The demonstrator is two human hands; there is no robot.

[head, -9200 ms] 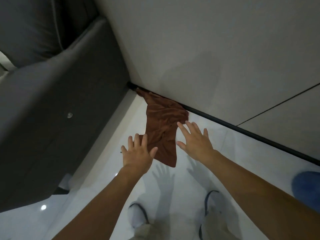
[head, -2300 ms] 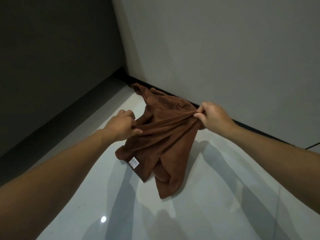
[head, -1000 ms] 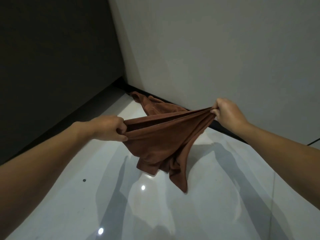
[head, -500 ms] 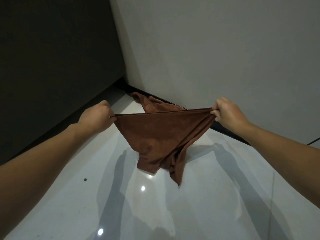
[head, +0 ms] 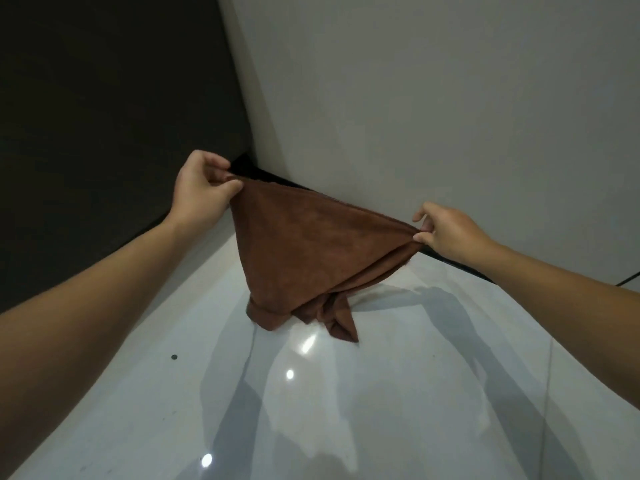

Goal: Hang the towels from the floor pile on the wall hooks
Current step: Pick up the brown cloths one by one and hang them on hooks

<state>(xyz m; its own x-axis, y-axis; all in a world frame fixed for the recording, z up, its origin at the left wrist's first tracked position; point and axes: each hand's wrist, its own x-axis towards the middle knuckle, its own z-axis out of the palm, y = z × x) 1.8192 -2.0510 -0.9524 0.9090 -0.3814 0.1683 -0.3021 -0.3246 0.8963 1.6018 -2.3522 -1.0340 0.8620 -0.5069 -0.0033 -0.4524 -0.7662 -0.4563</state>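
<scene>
Head view: my left hand and right hand each pinch a top corner of the towel, stretched above the floor by the wall corner; I judge the right's light fingertip pinch could slip.

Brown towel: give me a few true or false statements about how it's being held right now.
1. The left hand and the right hand each pinch an end of the brown towel's top edge. True.
2. The brown towel hangs from a wall hook. False: no hook is in view; it is stretched between the two hands.
3. The left hand sits higher in the picture than the right hand. True.
4. The brown towel lies flat on the floor. False: it hangs down from both hands, its lower end bunched near the white floor.
</scene>
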